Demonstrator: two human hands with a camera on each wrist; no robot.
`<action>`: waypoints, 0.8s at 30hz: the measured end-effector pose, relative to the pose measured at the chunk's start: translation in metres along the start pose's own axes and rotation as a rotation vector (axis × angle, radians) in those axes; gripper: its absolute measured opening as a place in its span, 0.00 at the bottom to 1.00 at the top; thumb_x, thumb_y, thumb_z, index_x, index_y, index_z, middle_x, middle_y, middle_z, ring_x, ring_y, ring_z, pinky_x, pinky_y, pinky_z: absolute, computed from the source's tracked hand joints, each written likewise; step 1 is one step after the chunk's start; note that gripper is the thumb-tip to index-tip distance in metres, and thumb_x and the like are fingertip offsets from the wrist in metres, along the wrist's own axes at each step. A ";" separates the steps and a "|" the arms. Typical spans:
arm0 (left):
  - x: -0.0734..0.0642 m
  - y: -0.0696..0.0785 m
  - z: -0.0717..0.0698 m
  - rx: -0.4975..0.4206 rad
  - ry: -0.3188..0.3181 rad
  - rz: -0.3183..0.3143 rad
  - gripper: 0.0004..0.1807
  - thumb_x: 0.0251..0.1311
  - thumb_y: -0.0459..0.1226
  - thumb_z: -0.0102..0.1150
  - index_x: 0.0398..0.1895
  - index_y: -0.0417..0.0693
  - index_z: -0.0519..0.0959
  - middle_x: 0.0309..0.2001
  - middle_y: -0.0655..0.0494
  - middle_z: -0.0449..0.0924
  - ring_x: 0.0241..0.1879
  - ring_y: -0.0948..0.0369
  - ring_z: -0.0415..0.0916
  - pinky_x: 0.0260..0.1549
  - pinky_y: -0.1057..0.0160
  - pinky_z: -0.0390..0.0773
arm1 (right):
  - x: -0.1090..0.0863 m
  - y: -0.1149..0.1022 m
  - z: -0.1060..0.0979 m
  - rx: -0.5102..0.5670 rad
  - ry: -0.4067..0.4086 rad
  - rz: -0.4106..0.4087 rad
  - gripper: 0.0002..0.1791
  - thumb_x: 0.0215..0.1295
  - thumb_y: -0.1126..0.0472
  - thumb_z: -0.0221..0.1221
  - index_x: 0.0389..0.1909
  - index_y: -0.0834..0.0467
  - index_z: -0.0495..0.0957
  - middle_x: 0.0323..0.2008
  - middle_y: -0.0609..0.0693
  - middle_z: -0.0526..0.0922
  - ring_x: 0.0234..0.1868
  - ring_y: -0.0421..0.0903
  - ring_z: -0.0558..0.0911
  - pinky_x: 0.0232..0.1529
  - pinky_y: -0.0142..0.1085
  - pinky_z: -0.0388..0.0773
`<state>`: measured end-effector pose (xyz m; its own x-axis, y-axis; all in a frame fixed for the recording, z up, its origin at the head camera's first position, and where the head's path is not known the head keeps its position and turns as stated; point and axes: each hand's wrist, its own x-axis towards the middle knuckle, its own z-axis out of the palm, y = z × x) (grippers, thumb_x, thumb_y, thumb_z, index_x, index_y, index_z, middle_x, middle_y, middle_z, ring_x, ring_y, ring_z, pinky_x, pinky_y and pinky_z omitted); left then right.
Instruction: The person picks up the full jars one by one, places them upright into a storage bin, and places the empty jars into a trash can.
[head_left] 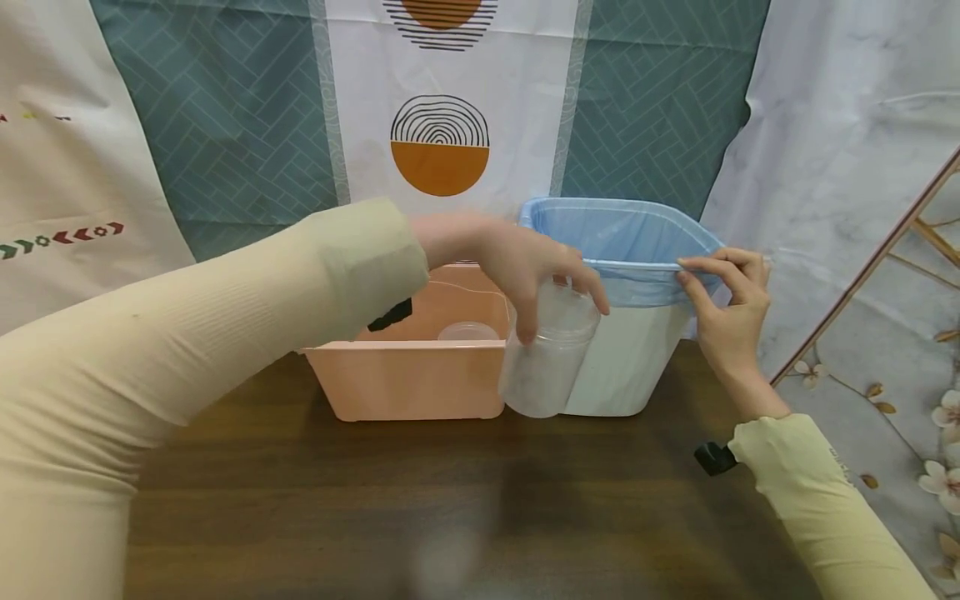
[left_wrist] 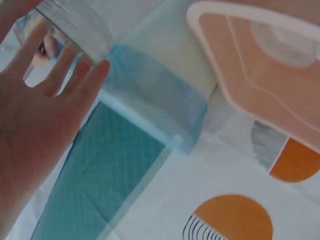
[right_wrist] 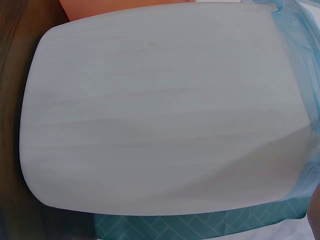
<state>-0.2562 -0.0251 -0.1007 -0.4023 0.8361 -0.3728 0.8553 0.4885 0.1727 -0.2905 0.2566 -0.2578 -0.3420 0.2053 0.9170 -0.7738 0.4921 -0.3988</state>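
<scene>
My left hand (head_left: 517,262) grips a clear plastic jar (head_left: 546,371) from above, its fingers spread round the upper part. The jar hangs tilted in front of the gap between a peach plastic tub (head_left: 408,383) and a white bin (head_left: 626,367). My right hand (head_left: 731,312) pinches the bin's right front rim, where a light blue bag (head_left: 622,237) is folded over the edge. In the left wrist view the jar (left_wrist: 82,30) is partly cut off. Only a sliver of the right hand shows in the right wrist view, beside the bin's side (right_wrist: 160,110).
Inside the tub lies a round translucent plastic piece (head_left: 468,332). Tub and bin stand side by side on a dark wooden table (head_left: 360,500). Behind them hangs a patterned cloth (head_left: 255,100), and a floral cloth (head_left: 885,400) hangs at the right.
</scene>
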 end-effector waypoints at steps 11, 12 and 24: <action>-0.022 0.007 -0.050 0.001 -0.012 -0.131 0.42 0.56 0.37 0.68 0.72 0.71 0.62 0.75 0.59 0.56 0.74 0.57 0.52 0.66 0.54 0.70 | 0.001 -0.012 0.001 0.011 -0.003 0.004 0.07 0.59 0.73 0.65 0.38 0.70 0.85 0.39 0.28 0.72 0.49 0.31 0.69 0.60 0.31 0.56; -0.023 0.008 -0.053 0.003 -0.010 -0.146 0.42 0.56 0.37 0.69 0.72 0.72 0.62 0.75 0.59 0.55 0.74 0.57 0.52 0.66 0.53 0.70 | 0.001 -0.013 0.001 0.012 -0.003 0.004 0.07 0.59 0.73 0.65 0.38 0.70 0.85 0.39 0.28 0.72 0.49 0.31 0.68 0.60 0.31 0.56; -0.035 0.005 -0.086 0.039 0.064 -0.181 0.43 0.55 0.36 0.68 0.72 0.74 0.62 0.76 0.59 0.54 0.74 0.55 0.53 0.64 0.53 0.73 | 0.000 0.008 -0.002 -0.003 -0.007 0.008 0.07 0.58 0.73 0.66 0.37 0.68 0.86 0.40 0.29 0.72 0.50 0.32 0.69 0.59 0.30 0.57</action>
<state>-0.2658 -0.0303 -0.0084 -0.5699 0.7502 -0.3352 0.7785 0.6236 0.0720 -0.2955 0.2621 -0.2612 -0.3517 0.2030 0.9138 -0.7698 0.4928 -0.4057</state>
